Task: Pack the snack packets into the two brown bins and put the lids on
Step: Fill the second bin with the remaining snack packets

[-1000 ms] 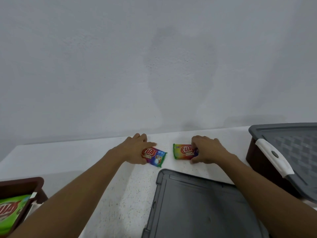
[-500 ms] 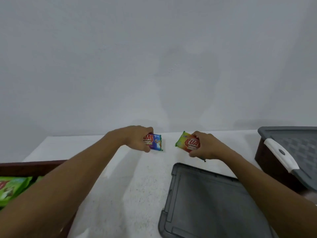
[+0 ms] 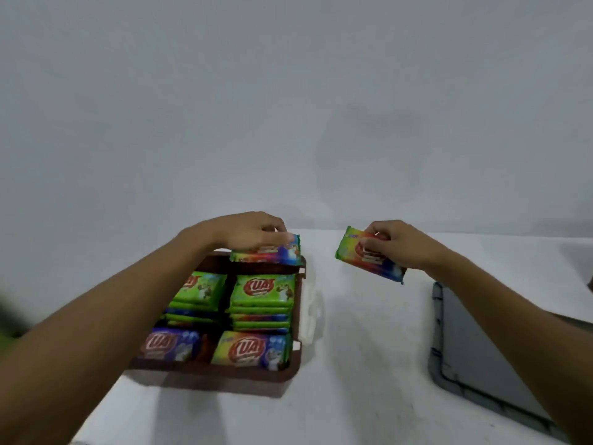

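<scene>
Left hand pinches a snack packet over the brown bin's far rim; right hand pinches another packet above the bench; releasing now could drop the left one behind the bin.

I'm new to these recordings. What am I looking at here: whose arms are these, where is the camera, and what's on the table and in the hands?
There is no machine here. A person works with two bare hands. The one wide-angle camera is worn on their head and looks forward and down, so both arms reach in from the bottom. On the white table stands an open brown bin, partly filled with stacked packets. A grey lid lies flat to the right. The left hand holds a snack packet over the bin's far end. The right hand holds a second packet above the table, to the right of the bin.
</scene>
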### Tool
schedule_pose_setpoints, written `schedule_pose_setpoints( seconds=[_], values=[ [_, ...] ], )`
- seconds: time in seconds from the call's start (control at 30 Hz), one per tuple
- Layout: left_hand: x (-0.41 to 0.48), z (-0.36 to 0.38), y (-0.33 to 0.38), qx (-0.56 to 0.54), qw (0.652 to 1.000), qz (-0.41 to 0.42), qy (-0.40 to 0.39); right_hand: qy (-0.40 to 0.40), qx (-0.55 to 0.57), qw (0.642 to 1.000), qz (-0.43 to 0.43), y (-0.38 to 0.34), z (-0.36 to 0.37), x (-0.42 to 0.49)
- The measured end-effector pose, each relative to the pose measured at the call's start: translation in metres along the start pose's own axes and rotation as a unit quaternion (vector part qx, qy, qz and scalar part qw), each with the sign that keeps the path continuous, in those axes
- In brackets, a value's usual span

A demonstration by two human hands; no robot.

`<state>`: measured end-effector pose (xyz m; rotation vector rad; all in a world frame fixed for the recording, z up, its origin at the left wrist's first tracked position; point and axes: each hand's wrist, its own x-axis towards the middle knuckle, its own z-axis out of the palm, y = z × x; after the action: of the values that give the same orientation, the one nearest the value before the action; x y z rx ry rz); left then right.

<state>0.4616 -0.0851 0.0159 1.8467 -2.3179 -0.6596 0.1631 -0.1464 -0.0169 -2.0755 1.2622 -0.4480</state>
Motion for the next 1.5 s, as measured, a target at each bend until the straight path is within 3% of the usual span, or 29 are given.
schedule_pose_setpoints(
  seconds=[0.2, 0.43, 0.7, 1.07, 1.17, 1.3, 1.5],
  values=[
    [-0.063, -0.003, -0.066, -0.053, 0.994, 0.032, -0.093, -0.069, 0.006, 0.997, -0.036, -0.086, 0.056, -0.011],
    [-0.094, 0.017, -0.092, -0.022, 0.978, 0.051, -0.201, -0.155, -0.192, 0.963, -0.112, -0.135, 0.11, -0.019],
    [-0.111, 0.032, -0.103, 0.067, 0.979, 0.08, -0.174, -0.224, -0.234, 0.938, -0.124, -0.145, 0.148, -0.031],
    [-0.124, 0.04, -0.113, 0.011, 0.981, 0.014, -0.191, -0.101, -0.386, 0.907, -0.131, -0.135, 0.17, -0.045],
    [-0.125, 0.045, -0.113, 0.017, 0.985, 0.0, -0.17, -0.048, -0.424, 0.893, -0.14, -0.131, 0.174, -0.048],
    [-0.128, 0.05, -0.111, 0.051, 0.99, 0.009, -0.133, -0.044, -0.449, 0.878, -0.159, -0.132, 0.17, -0.048],
    [-0.117, 0.063, -0.102, 0.084, 0.992, 0.061, -0.065, -0.011, -0.413, 0.9, -0.136, -0.107, 0.161, -0.034]
  ],
)
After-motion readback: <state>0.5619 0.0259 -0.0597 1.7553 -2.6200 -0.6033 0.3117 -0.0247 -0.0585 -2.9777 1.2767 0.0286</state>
